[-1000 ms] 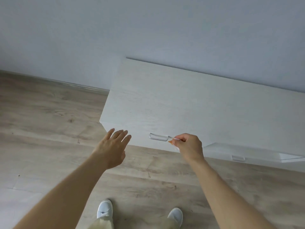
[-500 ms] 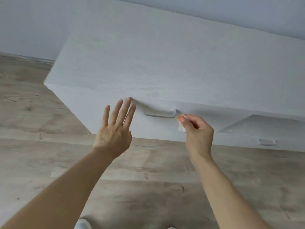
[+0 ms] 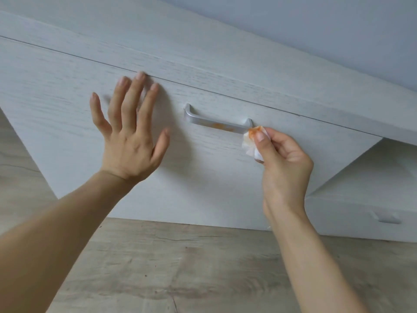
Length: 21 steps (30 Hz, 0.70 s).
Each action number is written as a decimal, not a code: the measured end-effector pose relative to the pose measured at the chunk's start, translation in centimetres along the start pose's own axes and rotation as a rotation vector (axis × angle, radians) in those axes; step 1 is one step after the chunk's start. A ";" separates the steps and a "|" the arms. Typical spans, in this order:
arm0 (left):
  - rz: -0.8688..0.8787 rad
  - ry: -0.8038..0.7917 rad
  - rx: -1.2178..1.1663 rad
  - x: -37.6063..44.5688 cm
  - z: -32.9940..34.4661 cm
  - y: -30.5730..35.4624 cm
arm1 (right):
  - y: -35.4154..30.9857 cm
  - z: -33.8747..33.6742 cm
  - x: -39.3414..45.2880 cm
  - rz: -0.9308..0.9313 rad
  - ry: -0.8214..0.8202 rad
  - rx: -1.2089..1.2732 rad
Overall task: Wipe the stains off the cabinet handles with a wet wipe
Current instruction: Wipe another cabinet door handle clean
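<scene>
The whitewashed wood-grain cabinet front (image 3: 67,91) carries a silver metal handle (image 3: 216,124) smeared orange; the crumpled white wipe (image 3: 250,143) is orange-stained.

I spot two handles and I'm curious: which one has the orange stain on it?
The upper handle, beside the wet wipe pinched in the right hand. Orange smears mark its bar. No stain shows on the lower handle at far right.

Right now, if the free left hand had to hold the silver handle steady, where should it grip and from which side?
Probably the left end of the silver handle, reached from the left: the orange stain and the wipe in the right hand occupy the bar's right half.
</scene>
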<state>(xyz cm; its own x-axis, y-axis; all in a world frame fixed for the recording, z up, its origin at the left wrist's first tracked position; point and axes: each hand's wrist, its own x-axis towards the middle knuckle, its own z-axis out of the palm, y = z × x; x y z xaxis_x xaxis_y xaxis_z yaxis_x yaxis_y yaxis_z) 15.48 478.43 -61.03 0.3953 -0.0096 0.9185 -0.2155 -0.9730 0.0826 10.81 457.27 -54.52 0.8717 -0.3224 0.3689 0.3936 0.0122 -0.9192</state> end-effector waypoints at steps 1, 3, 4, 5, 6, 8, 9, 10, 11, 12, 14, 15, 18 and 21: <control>-0.020 0.044 -0.029 0.2 0.3 0.2 | 0.3 0.0 0.0 -0.013 -0.004 -0.032; -0.074 0.123 -0.083 0.7 0.7 0.7 | 0.7 0.0 -0.1 -0.043 0.006 -0.093; -0.102 0.158 -0.103 0.9 0.9 1.0 | 0.8 -0.1 0.0 -0.063 0.032 -0.110; -0.129 0.186 -0.121 1.1 1.1 1.3 | 0.8 -0.2 0.1 -0.081 0.064 -0.114; -0.154 0.208 -0.139 1.3 1.3 1.6 | 0.8 -0.2 0.3 -0.093 0.088 -0.109; -0.184 0.235 -0.167 1.4 1.7 2.0 | 0.7 0.0 0.7 -0.111 0.101 -0.097; -0.189 0.241 -0.174 1.4 1.8 2.2 | 0.6 0.3 0.8 -0.122 0.097 -0.098; -0.188 0.243 -0.177 1.4 2.0 2.3 | 0.7 0.7 0.9 -0.135 0.096 -0.095; -0.182 0.241 -0.177 1.3 2.1 2.4 | 0.7 1.1 0.9 -0.146 0.101 -0.087; -0.169 0.236 -0.175 1.2 2.2 2.5 | 0.9 1.4 0.9 -0.155 0.116 -0.082; -0.130 0.222 -0.158 1.2 2.3 2.4 | 1.3 2.0 0.6 -0.153 0.155 -0.083; -0.111 0.216 -0.138 1.1 2.4 2.3 | 1.6 2.2 0.4 -0.145 0.169 -0.096; -0.053 0.198 -0.082 1.0 2.6 1.9 | 2.3 2.8 -0.6 -0.163 0.186 -0.182; -0.019 0.184 -0.060 0.7 2.7 1.8 | 2.4 3.1 -0.9 -0.248 0.154 -0.277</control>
<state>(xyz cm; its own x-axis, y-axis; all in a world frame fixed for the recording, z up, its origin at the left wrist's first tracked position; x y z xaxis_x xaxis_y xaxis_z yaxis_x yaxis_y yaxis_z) 17.78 476.06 -61.29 0.2311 0.0563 0.9713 -0.2648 -0.9570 0.1184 11.83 460.56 -56.60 0.6983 -0.4219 0.5783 0.4745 -0.3322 -0.8152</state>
